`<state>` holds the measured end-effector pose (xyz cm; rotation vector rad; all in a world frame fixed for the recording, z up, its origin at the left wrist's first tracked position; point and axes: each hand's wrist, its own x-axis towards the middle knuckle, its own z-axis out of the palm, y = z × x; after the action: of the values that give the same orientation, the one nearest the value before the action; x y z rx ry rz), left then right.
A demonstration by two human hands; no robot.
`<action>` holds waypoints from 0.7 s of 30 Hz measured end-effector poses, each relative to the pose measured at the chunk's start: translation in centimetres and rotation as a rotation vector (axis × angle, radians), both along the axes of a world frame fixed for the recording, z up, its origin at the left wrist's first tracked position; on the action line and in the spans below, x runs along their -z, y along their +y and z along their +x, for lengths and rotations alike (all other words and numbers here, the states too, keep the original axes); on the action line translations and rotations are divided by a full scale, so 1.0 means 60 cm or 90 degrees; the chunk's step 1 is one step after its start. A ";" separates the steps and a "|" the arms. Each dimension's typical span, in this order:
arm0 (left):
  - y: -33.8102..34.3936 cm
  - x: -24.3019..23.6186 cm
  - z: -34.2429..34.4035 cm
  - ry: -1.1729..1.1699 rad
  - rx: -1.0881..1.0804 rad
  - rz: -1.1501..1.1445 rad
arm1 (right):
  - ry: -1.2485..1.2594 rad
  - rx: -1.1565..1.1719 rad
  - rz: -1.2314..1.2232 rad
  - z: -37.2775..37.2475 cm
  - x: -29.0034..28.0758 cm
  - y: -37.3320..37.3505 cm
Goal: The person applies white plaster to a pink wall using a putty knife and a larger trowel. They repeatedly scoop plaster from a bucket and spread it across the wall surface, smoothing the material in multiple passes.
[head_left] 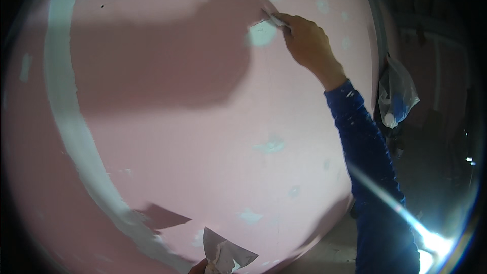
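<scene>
A putty knife [275,19] is gripped in my right hand [310,43], high on the pink wallboard [203,147]. Its blade lies at the upper edge of a pale patch of filler [262,35], seemingly touching the board. The fingers are closed round the handle, which is mostly hidden. At the lower edge, only a small part of my left hand [198,267] shows, closed on a wider taping knife [243,254]. That blade points up, smeared with pale filler, and stands off the wall, casting a shadow to its left.
A wide pale filler band [63,86] curves down the board's left side. Several smaller patches, such as one in the middle [271,144], dot the surface. A clear plastic bag [398,94] hangs at right. A bright lamp [433,246] shines at lower right.
</scene>
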<state>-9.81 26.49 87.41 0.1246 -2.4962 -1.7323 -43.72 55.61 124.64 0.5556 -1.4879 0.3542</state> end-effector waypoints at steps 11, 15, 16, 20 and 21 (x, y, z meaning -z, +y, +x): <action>0.001 0.025 -0.008 -0.053 0.004 0.010 | -0.100 -0.029 0.115 0.120 0.019 -0.037; 0.010 0.023 -0.014 0.020 -0.018 0.052 | -0.154 -0.002 0.051 0.044 -0.064 0.010; 0.011 0.023 -0.018 0.017 -0.015 0.042 | -0.199 0.011 -0.009 0.024 -0.087 0.036; 0.017 0.031 -0.024 -0.019 -0.029 0.084 | -0.248 -0.067 0.018 -0.038 -0.119 0.075; 0.018 0.033 -0.024 -0.052 -0.029 0.077 | -0.237 -0.069 0.031 -0.038 -0.113 0.083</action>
<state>-11.23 27.59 85.41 0.2642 -2.4219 -1.8950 -46.02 60.57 131.41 0.6347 -1.8318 0.5288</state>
